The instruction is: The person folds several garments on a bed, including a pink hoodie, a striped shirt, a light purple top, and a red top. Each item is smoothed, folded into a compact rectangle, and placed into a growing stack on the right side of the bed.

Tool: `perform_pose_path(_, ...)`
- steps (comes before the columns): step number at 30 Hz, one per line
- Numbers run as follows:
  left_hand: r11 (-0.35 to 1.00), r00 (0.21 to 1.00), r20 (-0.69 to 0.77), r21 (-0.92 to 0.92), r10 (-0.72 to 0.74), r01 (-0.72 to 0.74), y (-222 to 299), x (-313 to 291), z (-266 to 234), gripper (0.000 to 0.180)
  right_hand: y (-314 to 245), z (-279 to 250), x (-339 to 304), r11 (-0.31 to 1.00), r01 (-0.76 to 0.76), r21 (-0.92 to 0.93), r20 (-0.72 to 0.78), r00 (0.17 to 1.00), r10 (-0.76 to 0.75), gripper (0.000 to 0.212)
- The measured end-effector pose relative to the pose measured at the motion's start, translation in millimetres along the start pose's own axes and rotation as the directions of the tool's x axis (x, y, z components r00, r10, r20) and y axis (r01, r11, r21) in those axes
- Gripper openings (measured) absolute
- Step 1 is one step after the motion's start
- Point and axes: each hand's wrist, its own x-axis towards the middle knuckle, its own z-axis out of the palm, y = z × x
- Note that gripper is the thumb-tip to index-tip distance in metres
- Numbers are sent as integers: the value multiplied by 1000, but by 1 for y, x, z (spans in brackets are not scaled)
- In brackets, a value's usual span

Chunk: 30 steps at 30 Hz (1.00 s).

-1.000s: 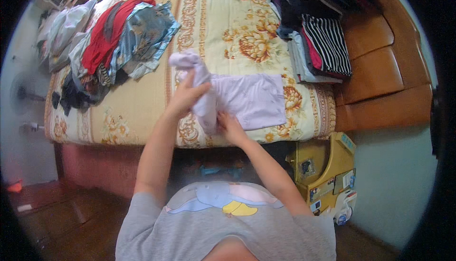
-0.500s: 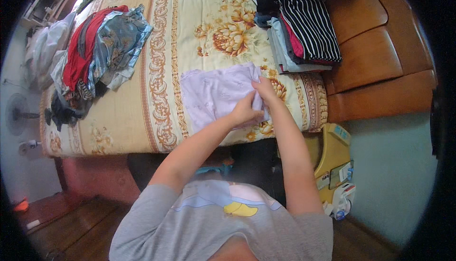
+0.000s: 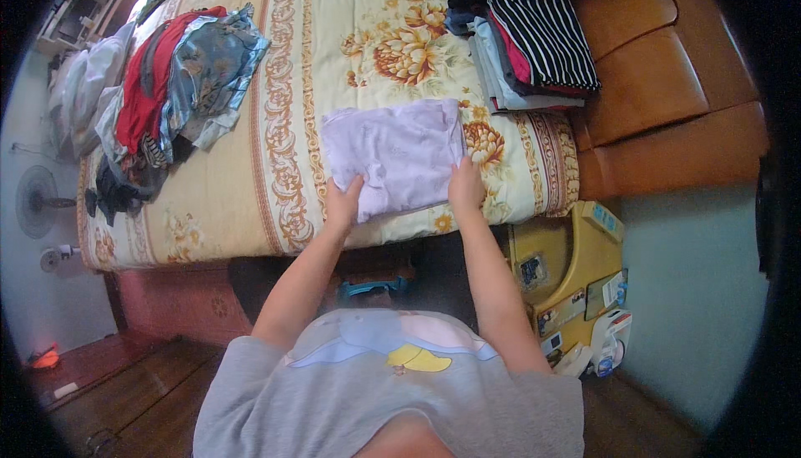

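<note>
A pale lavender garment [image 3: 396,149] with a faint small pattern lies on the bed as a roughly rectangular folded piece, slightly creased. My left hand [image 3: 342,201] holds its near left corner, thumb on top and the other fingers mostly hidden by the cloth. At the near part of the right edge, my right hand [image 3: 465,184] grips the same garment, with its thumb along the side. What the cloth covers of the fingertips does not show.
A floral bedspread [image 3: 288,83] covers the bed. To the left lies a loose heap of clothes with a red garment [image 3: 142,95] and a shiny blue one [image 3: 213,62]. At right, a folded stack has a striped garment [image 3: 542,37] on top, beside the brown headboard [image 3: 642,66]. A yellow cabinet [image 3: 584,249] stands near right.
My left hand has moved from the right edge to the near left corner. My right hand has come nearer along the right edge. The garment now lies flatter and squarer.
</note>
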Motion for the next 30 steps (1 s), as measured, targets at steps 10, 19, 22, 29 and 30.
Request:
perform_pose_path(10, 959, 968, -59, 162, 244, -232, -46, -19, -114, 42, -30, 41, -72, 990, -59, 126, 28, 998, 56, 25)
perform_pose_path(19, 670, 802, 232, 451, 550, -590, 44, 72, -131, 42, -84, 14, -9, 979, 184, 92, -234, 959, -158, 39)
perform_pose_path(22, 802, 815, 375, 242, 442, -546, 53, 91, -140, 33, -90, 23, 4, 987, 128, 99, -152, 982, -112, 29)
perform_pose_path(29, 747, 786, 497, 345, 367, -568, 64, 85, -152, 16, -81, 26, 18, 988, -91, 125, -109, 989, 105, 25)
perform_pose_path(30, 728, 791, 519, 398, 324, -558, 62, 91, -152, 16, -75, 30, 23, 988, -86, 131, -150, 983, 106, 25)
